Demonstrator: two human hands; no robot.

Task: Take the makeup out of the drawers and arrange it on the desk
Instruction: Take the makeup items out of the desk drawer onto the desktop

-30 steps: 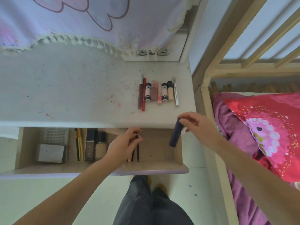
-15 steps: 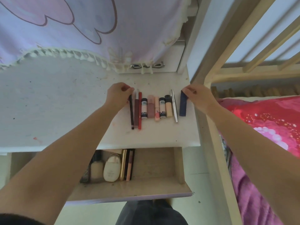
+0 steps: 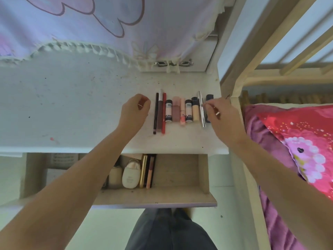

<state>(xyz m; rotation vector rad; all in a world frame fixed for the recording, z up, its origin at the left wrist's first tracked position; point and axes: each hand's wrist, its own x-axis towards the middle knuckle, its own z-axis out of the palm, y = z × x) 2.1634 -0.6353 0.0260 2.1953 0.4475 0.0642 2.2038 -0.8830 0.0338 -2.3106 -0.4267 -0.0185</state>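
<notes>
**Row of makeup on the desk, drawer half unpacked**

The white desk (image 3: 72,105) carries one row of makeup near its right end, and the open drawer (image 3: 176,177) below it holds the rest. In the drawer, from largest down: a cream oval bottle (image 3: 131,175), a pale bottle (image 3: 115,178) partly behind the left forearm, a gold tube (image 3: 143,171), a peach pencil (image 3: 150,173) and a dark stick just beside it. Further left the drawer's contents are hidden by the arm or too blurred to name.

Half a second ago the left hand pinched the black pencil (image 3: 155,112) and the right hand held the navy tube (image 3: 209,98) against the desk; both pieces now lie in the row, the pencil at its left end, the tube at its right end. The left hand (image 3: 134,112) has drawn back just beside the pencil, fingers loosely curled, holding nothing. The right hand (image 3: 222,116) rests over the navy tube, thumb and forefinger close together near the silver pen (image 3: 201,109); I cannot tell whether they grip anything.

Counted on the desk, ten pieces: one black pencil, one brown liner (image 3: 159,112), one red pencil (image 3: 164,112), two black-capped labelled tubes (image 3: 168,110), one dusty-pink tube (image 3: 176,109), one light pink tube (image 3: 182,111), one beige concealer (image 3: 195,109), one silver pen, one navy tube
</notes>
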